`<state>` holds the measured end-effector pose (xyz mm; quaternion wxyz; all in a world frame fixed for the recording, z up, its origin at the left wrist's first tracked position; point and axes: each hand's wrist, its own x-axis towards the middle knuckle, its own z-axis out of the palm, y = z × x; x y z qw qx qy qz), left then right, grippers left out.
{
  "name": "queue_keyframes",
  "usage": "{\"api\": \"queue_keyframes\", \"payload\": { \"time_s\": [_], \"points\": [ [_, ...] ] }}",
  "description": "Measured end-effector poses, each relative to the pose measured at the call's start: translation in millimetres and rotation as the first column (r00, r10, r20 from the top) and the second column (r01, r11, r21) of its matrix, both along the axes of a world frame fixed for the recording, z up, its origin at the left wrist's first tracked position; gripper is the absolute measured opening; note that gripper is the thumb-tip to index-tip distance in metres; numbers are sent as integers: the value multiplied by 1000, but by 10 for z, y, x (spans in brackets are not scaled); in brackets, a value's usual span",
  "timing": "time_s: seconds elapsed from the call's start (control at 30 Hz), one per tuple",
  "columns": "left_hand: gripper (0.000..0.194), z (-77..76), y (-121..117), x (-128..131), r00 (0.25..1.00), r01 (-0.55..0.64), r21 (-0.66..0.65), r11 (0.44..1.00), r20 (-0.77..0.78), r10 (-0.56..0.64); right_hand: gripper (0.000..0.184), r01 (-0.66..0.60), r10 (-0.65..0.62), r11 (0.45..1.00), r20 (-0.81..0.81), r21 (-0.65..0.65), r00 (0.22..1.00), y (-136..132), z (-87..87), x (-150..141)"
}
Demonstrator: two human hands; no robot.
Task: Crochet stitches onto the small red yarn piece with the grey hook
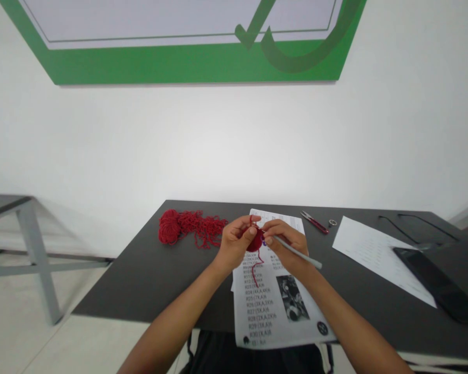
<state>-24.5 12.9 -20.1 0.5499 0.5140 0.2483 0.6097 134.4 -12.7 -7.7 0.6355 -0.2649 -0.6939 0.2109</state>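
My left hand [237,238] pinches a small round piece of red crochet work [254,243], and a strand of red yarn runs over its raised index finger. In my right hand [288,243] is a crochet hook with a grey handle [306,257], held like a pen, its tip at the edge of the piece. A bit of purple shows on the crochet work by the right fingers. From the piece a loose yarn tail [253,270] hangs over a printed pattern sheet [257,322] lying beneath both hands. The exact stitch at the hook tip is too small to make out.
A red yarn ball [169,227] with a heap of loose yarn [203,227] lies left on the dark table [140,280]. To the right are thread snips [315,223], a small metal ring [333,223], another paper [374,254], eyeglasses [425,240] and a black phone [437,280].
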Motion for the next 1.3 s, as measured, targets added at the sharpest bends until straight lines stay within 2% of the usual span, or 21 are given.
{"api": "queue_keyframes", "payload": {
  "time_s": [0.23,0.5,0.63,0.83,1.0,1.1,1.23,1.3],
  "points": [
    [47,46,-32,-25,987,126,-39,991,110,-121,20,-14,15,1000,38,-15,999,-21,26,34],
    [44,150,-59,-59,953,227,-68,972,222,-207,16,-63,66,996,38,-67,997,-69,24,68],
    [46,173,-72,-70,947,246,-91,965,235,-219,18,-74,79,994,51,-85,996,-76,21,85],
    [47,143,-64,-86,952,240,-132,962,226,-207,19,-105,95,979,-66,-177,993,-55,-130,60],
    [47,139,-34,-106,961,217,-48,975,188,-205,18,-254,198,946,-262,-202,945,-55,-141,-70],
    [45,134,-26,-118,962,221,-47,974,177,-209,21,-293,214,929,-318,-226,924,-69,-100,-134],
    [46,141,-49,-109,953,229,-88,970,221,-205,19,-296,218,931,-325,-213,920,-85,-96,-136],
    [47,150,-65,-103,952,232,-104,967,230,-204,19,-233,177,952,-266,-199,948,-99,-92,-108]
  ]
}}
